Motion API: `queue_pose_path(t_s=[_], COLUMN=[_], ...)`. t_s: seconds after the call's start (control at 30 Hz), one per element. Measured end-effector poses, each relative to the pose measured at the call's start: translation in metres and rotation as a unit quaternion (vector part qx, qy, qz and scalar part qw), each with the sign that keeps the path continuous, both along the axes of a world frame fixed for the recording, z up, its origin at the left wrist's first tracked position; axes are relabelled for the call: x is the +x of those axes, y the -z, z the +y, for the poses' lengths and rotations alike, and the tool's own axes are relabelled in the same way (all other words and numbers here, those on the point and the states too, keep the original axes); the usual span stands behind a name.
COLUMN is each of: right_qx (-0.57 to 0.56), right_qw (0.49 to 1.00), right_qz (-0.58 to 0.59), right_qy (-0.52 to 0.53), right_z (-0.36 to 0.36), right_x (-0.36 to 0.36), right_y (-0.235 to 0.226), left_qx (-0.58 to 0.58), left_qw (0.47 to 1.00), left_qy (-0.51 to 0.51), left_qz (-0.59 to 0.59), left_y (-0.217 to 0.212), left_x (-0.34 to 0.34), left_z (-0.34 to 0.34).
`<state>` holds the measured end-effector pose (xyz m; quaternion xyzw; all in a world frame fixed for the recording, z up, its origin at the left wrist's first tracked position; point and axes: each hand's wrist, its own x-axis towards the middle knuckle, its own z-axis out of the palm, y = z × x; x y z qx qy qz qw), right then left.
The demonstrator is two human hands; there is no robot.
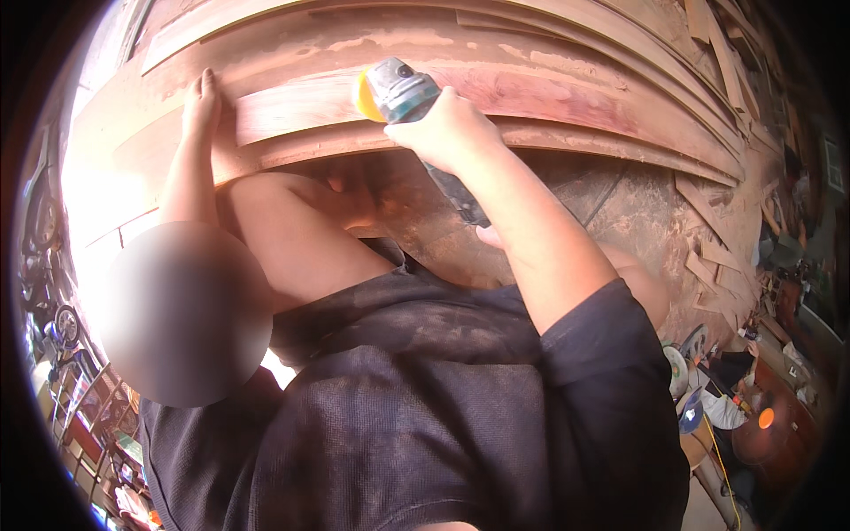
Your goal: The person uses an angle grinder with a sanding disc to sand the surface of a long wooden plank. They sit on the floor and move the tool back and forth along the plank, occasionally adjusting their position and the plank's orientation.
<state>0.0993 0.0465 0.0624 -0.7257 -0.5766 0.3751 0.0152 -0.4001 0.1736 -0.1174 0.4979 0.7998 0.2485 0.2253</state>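
A corded-looking angle grinder [409, 91] with a grey-green body and a yellow disc is in my right hand [456, 133], which wraps round it. Its disc is at the upper face of a long pale-reddish plank [297, 108]; I cannot tell whether they touch. Just beyond the plank's left end, my left hand [204, 104] rests on the larger wooden board [150, 115] beneath, its fingers stretched out and holding nothing visible. Part of the grinder's rear body is hidden behind my right forearm.
Long boards [620, 44] lie behind the plank. Wood offcuts [713, 265] are scattered on the dusty floor at right. Farther right are tools with round discs [691, 411], a yellow cord [722, 460] and another person [739, 367]. A bicycle wheel [66, 326] shows at left.
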Motion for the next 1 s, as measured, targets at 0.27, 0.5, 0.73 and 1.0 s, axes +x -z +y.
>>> queue_pose_path(t_s=[0.27,0.5,0.73,1.0], right_qx=[0.019,0.044,-0.026,-0.013], right_qw=[0.986,0.969,0.999,0.994], right_qz=[0.036,0.059,-0.012,0.03], right_qy=[0.164,0.235,0.029,0.105], right_z=[-0.011,-0.016,-0.015,-0.045], right_x=[0.185,0.174,0.016,0.119], right_y=[0.028,0.04,-0.008,0.019], left_qx=[0.046,0.054,0.063,0.092], left_qw=[0.94,0.938,0.94,0.95], left_qy=[0.059,0.054,0.057,0.07], left_qz=[0.332,0.338,0.331,0.291], left_y=[-0.02,-0.016,-0.012,0.009], left_x=[0.0,0.007,-0.003,-0.029], left_z=[-0.061,-0.053,-0.051,-0.042])
